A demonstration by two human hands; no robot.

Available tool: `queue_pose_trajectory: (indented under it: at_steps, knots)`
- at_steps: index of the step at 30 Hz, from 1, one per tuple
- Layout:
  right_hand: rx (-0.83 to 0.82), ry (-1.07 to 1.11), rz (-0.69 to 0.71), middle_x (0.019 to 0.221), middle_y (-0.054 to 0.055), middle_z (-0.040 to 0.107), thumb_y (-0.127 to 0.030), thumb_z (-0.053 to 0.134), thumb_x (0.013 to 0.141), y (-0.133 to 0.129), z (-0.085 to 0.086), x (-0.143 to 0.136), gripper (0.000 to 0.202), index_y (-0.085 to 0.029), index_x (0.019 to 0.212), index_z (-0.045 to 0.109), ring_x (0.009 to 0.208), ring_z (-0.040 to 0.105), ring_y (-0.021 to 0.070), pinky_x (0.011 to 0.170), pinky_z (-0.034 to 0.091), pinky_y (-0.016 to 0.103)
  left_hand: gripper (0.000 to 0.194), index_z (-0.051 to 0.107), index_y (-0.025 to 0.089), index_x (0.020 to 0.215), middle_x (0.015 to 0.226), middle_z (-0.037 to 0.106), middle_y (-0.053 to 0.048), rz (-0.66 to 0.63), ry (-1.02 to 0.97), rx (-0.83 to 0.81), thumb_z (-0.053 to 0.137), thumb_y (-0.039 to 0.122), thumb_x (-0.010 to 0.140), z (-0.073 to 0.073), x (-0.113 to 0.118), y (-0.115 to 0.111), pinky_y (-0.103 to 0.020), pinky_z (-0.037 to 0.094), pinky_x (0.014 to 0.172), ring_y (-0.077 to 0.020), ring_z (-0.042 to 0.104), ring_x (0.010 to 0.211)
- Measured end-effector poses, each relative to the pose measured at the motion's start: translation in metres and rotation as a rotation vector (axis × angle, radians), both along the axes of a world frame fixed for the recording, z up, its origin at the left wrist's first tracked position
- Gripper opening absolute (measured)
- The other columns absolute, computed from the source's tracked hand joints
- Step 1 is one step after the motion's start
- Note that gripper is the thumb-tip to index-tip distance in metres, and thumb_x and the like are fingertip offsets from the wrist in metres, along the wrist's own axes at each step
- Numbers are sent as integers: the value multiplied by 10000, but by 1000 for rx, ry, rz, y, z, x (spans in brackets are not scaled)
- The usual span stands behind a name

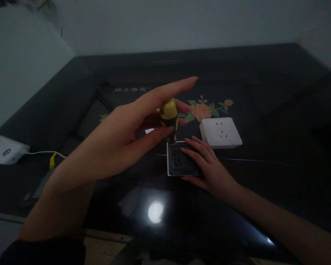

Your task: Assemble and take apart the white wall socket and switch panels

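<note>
My left hand (127, 136) is closed around the handle of a yellow and black screwdriver (169, 116), thumb against its side and index finger stretched out past it. The screwdriver stands roughly upright over a socket panel (179, 163), which lies with its black back facing up and a white rim showing. Its tip is hidden from me, so I cannot tell whether it touches a screw. My right hand (209, 165), with a ring on one finger, grips the right part of that panel against the table, fingers across the top and thumb along the near edge.
A white socket box (221, 132) with slotted holes sits just behind my right hand. On the left, a white charger (7, 150) has a white cable with a yellow tag (52, 161). The glossy black table (143, 70) bears printed flowers and reflects a lamp.
</note>
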State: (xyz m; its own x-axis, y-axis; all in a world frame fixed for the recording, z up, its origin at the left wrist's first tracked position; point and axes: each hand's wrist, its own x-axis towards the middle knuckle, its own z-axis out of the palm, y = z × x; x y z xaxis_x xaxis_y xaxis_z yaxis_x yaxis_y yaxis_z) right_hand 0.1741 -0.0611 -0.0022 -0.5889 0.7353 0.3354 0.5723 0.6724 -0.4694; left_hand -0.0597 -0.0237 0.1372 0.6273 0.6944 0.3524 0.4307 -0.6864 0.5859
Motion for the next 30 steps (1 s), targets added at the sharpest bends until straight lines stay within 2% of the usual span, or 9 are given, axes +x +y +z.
queue_pose_trajectory:
  at_steps: [5,7,13,15,18,20,22,28,30]
  knots:
    - [-2,19,-3,1530,167,381,-331,661,879,0,-1,0,685,-246,1472,329,1459,288,372,1107,374,671,274,566,213,1176,1020,676,28,130,9,290,647,238,916,-9,7,7,-254,597,799,-107,693,842]
    - [-4,18,-11,1531,162,388,-329,663,876,0,-1,0,686,-249,1474,336,1460,289,371,1108,376,667,231,573,209,1127,1035,680,21,167,48,336,646,277,918,-11,10,7,-276,596,804,-119,688,849]
    - [15,6,0,1513,186,395,-348,668,877,0,-1,0,654,-209,1442,368,1457,291,369,1121,373,650,623,303,267,1498,1392,562,-28,-1,-11,-74,528,122,935,-1,0,0,-310,555,996,-161,595,1257]
    - [8,9,-5,1521,176,388,-337,667,877,0,-1,0,665,-224,1453,353,1461,288,366,1118,372,656,591,324,260,1494,1364,585,-18,-24,-1,-67,517,128,951,0,-2,0,-307,541,1012,-154,598,1253]
    - [-4,14,-9,1530,160,385,-335,668,875,0,-2,0,694,-254,1475,329,1462,290,371,1103,377,677,426,522,228,1333,1185,668,7,18,-8,103,611,161,922,-4,3,3,-245,590,879,-125,685,1061]
    - [-8,16,-6,1533,159,382,-337,664,877,0,-1,0,698,-260,1482,324,1464,286,371,1102,378,679,308,606,208,1182,1104,686,8,78,-17,226,683,197,883,-8,8,4,-256,608,810,-133,699,971]
    - [-9,17,-2,1536,158,379,-337,659,880,0,-1,0,699,-262,1486,319,1466,283,369,1105,376,675,285,614,206,1144,1080,685,0,110,-18,268,700,225,873,-9,10,3,-294,618,803,-148,695,939]
    - [10,8,-2,1524,168,381,-338,664,881,0,-1,1,675,-245,1463,335,1460,288,371,1112,374,669,550,359,234,1468,1313,606,-21,-37,32,-72,534,139,955,7,-3,-4,-267,548,1003,-140,614,1214]
    - [18,8,2,1510,187,393,-335,663,882,0,-1,0,650,-213,1442,357,1457,288,370,1115,378,656,467,436,215,1403,1226,648,6,-47,30,-56,538,120,957,9,-3,-5,-203,556,963,-102,646,1144]
